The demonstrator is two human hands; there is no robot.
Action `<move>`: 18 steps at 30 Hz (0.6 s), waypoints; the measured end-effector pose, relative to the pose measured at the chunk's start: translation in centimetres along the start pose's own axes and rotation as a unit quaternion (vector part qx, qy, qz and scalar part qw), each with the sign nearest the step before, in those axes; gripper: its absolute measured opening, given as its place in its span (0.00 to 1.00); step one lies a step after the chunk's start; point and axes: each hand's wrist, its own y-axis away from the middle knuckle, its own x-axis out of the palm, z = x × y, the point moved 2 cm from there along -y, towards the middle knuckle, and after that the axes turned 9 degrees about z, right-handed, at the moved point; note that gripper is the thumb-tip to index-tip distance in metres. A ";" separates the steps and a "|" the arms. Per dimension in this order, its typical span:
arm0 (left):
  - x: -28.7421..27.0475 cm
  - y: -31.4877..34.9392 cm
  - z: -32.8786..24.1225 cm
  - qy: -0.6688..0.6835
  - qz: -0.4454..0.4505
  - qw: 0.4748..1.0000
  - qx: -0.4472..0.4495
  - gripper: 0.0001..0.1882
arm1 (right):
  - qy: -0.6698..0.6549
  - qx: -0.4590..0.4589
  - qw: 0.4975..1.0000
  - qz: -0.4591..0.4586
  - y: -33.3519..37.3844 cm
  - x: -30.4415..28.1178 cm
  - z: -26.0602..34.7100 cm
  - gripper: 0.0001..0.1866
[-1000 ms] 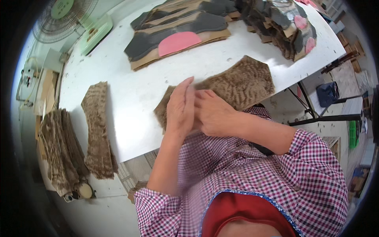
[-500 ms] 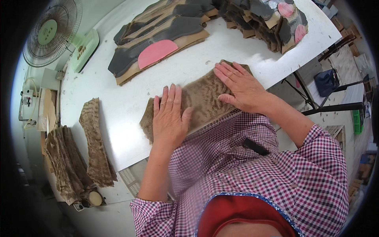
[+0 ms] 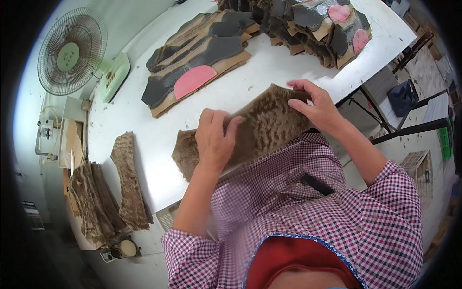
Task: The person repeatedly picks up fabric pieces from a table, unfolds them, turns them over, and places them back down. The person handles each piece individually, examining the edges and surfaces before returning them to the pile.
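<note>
A long piece of brown patterned fur fabric (image 3: 263, 126) lies along the near edge of the white table (image 3: 144, 139). My left hand (image 3: 215, 138) rests flat on its middle, fingers spread. My right hand (image 3: 315, 103) pinches the fabric's far right end between thumb and fingers, lifting that end a little off the table.
Stacks of grey, tan and pink shaped pieces (image 3: 195, 62) sit at the back, more (image 3: 317, 26) at the far right corner. A strip of the same brown fabric (image 3: 129, 183) lies at the left, beside a pile (image 3: 91, 202). A green fan (image 3: 70, 53) stands far left.
My hands have gone from close together over the fabric to spread apart along it. My right hand slid to the fabric's right end and now grips it.
</note>
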 end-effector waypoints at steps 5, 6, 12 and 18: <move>-3.2 2.0 0.5 0.040 -0.029 0.997 0.054 0.10 | 0.075 -0.163 0.984 -0.008 2.1 0.1 6.2 0.12; -3.9 2.5 0.7 0.039 -0.036 0.997 0.059 0.10 | 0.079 -0.183 0.980 -0.010 2.2 0.4 7.1 0.12; -8.1 6.0 1.2 0.033 -0.072 0.995 0.056 0.05 | 0.085 -0.234 0.968 -0.013 2.0 3.6 10.5 0.07; -13.2 10.0 2.6 -0.008 -0.046 0.999 0.007 0.04 | -0.037 -0.128 0.991 0.007 1.3 7.0 10.5 0.08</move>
